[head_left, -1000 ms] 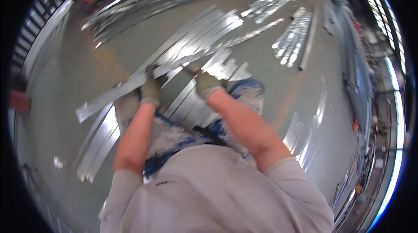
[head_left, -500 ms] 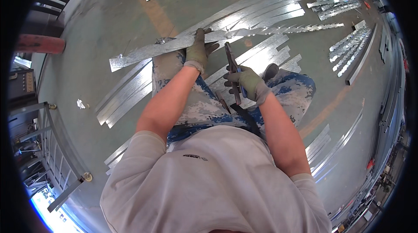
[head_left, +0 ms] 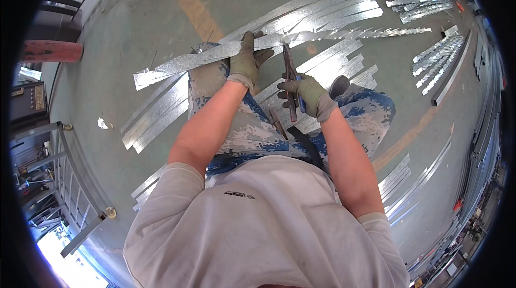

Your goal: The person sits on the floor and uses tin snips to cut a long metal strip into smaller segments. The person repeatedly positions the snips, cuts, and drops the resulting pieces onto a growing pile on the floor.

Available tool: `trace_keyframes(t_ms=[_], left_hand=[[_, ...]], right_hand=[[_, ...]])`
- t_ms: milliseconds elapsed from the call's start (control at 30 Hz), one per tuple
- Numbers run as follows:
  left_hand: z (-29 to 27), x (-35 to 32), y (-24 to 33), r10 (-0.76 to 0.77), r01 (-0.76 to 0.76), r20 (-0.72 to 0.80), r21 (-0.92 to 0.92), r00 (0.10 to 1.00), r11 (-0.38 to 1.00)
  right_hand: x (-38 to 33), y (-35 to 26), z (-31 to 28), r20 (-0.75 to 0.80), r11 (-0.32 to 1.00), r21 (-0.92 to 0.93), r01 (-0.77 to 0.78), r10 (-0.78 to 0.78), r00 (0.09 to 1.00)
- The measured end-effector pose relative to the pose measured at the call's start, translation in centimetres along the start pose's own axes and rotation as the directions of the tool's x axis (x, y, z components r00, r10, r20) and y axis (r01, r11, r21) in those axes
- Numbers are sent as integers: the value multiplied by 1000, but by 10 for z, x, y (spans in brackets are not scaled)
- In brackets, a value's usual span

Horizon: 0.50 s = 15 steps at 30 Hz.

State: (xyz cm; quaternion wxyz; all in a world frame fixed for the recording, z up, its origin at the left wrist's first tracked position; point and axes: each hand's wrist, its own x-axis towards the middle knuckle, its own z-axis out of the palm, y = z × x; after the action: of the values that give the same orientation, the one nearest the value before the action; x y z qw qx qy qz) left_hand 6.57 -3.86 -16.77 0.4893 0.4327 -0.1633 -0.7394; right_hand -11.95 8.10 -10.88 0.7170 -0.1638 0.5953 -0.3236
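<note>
A long galvanized metal strip [head_left: 177, 67] lies across my raised left leg, flat on its left part and crimped or twisted along its right part. My left hand [head_left: 246, 61], in a green-grey work glove, is closed around the flat part. My right hand [head_left: 307, 93], gloved too, grips a pair of pliers [head_left: 290, 70] by the handles, one of them blue. The jaws point away from me and reach the strip's near edge, where the twisted part begins. Whether they bite on it I cannot tell. Another dark tool [head_left: 277, 123] rests between my legs.
Flat metal strips [head_left: 317, 11] lie fanned on the floor beyond and beneath the work. Several twisted strips [head_left: 438, 59] are grouped at the right beside a metal bar [head_left: 451, 70]. A wheeled metal frame [head_left: 80, 180] stands at the left, near a red cylinder [head_left: 54, 51].
The plier jaws have moved slightly away from me and to the right, up to the strip's edge. My left hand keeps its hold on the strip. The whole view has shifted a little.
</note>
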Motion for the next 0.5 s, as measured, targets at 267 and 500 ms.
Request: trace_keyframes(t_ms=[267, 500], left_hand=[[3, -6, 7, -51, 51, -6, 20, 999, 999], [16, -24, 18, -72, 72, -36, 17, 997, 997]], right_hand=[[5, -2, -7, 49, 999, -37, -11, 12, 999], [0, 0, -8, 149, 992, 128, 7, -26, 988]])
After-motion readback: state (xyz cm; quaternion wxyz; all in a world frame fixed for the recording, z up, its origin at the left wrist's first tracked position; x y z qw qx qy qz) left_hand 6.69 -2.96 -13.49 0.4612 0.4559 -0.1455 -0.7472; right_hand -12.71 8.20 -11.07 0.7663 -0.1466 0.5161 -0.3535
